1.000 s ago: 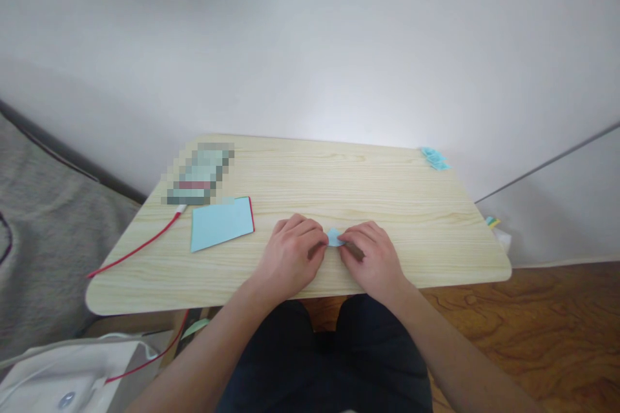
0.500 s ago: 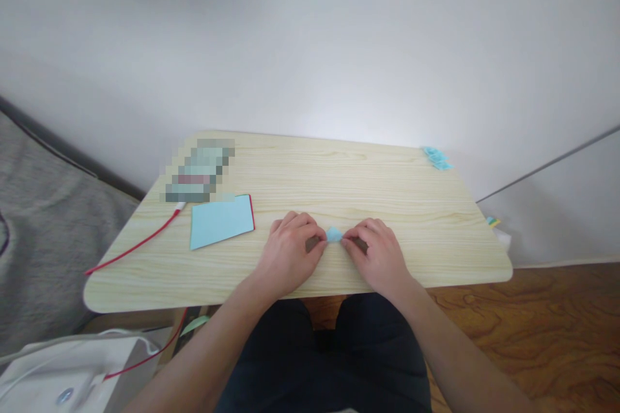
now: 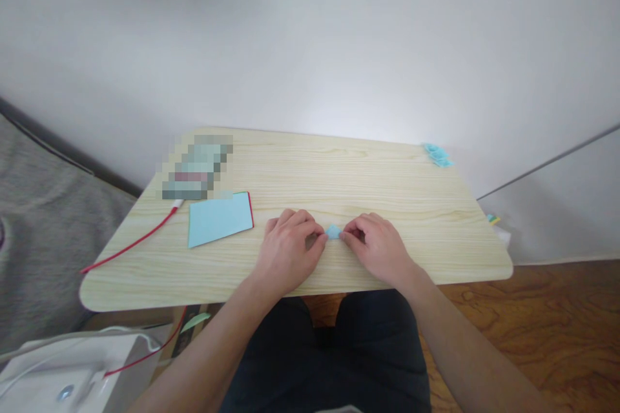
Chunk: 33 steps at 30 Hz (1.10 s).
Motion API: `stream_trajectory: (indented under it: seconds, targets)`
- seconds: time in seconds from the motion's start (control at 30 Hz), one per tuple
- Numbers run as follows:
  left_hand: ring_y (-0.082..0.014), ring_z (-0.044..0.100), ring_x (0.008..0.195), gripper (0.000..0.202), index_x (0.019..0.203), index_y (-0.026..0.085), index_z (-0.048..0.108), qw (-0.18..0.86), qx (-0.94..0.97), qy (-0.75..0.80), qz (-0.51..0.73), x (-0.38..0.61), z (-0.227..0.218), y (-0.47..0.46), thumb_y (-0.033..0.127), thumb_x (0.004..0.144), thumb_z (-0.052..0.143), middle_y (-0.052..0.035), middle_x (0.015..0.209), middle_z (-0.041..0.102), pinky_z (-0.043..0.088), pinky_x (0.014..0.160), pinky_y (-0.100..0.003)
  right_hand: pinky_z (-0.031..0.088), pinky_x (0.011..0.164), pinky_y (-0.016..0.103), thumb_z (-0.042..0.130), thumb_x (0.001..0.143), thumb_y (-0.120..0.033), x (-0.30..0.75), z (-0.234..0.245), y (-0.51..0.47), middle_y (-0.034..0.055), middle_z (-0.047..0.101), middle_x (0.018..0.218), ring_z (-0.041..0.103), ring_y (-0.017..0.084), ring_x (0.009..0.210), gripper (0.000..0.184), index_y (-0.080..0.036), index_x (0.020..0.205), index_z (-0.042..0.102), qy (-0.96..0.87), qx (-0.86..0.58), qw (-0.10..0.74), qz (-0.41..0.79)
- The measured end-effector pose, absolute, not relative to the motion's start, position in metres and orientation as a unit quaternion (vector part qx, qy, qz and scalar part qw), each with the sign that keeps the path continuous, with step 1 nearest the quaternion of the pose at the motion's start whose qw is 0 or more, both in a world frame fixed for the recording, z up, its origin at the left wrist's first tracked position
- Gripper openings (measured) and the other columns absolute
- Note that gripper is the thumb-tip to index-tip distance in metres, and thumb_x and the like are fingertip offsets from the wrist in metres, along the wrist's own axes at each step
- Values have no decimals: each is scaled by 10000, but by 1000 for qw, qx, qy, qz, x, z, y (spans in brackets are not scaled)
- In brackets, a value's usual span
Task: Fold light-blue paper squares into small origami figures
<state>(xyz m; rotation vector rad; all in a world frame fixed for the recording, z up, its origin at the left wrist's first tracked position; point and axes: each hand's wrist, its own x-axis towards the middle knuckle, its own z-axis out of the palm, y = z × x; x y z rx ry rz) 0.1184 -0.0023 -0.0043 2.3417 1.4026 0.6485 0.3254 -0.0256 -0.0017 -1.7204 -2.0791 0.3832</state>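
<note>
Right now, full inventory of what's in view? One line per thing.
small folded paper piece: 1, light blue, near table edge, pinched between both hands
paper stack: 1, light blue on top, red and green edges showing, left of the hands
folded paper pieces: a few, exact count unclear, light blue, far right corner
cable: 1, red, left side, running off the table edge
blurred item: 1, pixelated, far left of the table
table: 1, light wood
left hand: fingertips on the paper piece
right hand: fingertips on the paper piece
</note>
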Motion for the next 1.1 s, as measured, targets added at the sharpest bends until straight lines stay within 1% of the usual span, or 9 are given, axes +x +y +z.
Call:
stream_trajectory:
  seconds: [0.2,0.37,0.53,0.67,0.8,0.93,1.1]
  targets:
    - [-262,566,1035,149,835,261,697,162,812,509,235,122,-6,-4,329,915,592,-33,1004,701,400,883,-455,408,715,322,629,941,-338,324,2,-21,10,692,781,611,191,793,182,-238,804,695,-748,-624,182,135]
    - [-271,558,1035,130,822,256,680,149,804,526,235,127,-6,-7,301,905,591,-37,994,689,401,892,-458,380,658,324,629,930,-336,321,5,-17,12,698,769,615,193,748,192,-244,772,685,-746,-636,158,121]
    - [-282,549,1036,117,815,247,662,135,800,538,231,131,-7,-9,296,896,594,-50,978,675,402,881,-455,360,634,321,650,907,-338,319,5,-17,0,691,762,602,186,723,174,-249,759,669,-738,-646,153,120]
    - [-284,543,1031,123,802,239,640,133,798,542,226,131,-7,-10,298,895,585,-56,970,663,395,874,-453,364,647,318,667,897,-332,318,4,-18,1,685,761,593,182,728,166,-242,758,658,-729,-653,165,124]
    - [-282,539,1016,139,780,230,610,123,794,556,213,131,-8,-9,309,891,587,-59,954,648,391,862,-443,375,674,317,648,912,-323,319,4,-20,12,690,795,591,181,753,168,-229,774,657,-727,-652,166,138]
    - [-279,541,1018,138,794,231,612,123,796,554,210,130,-9,-8,313,900,582,-57,967,649,392,858,-434,387,712,317,625,928,-304,320,4,-21,23,693,839,589,186,798,155,-220,803,660,-731,-643,172,150]
    - [-275,545,1016,153,800,233,616,124,799,545,224,129,-10,-9,327,916,582,-52,970,653,394,867,-435,390,752,324,638,923,-287,319,2,-25,24,687,859,583,197,845,119,-220,826,657,-728,-643,189,147]
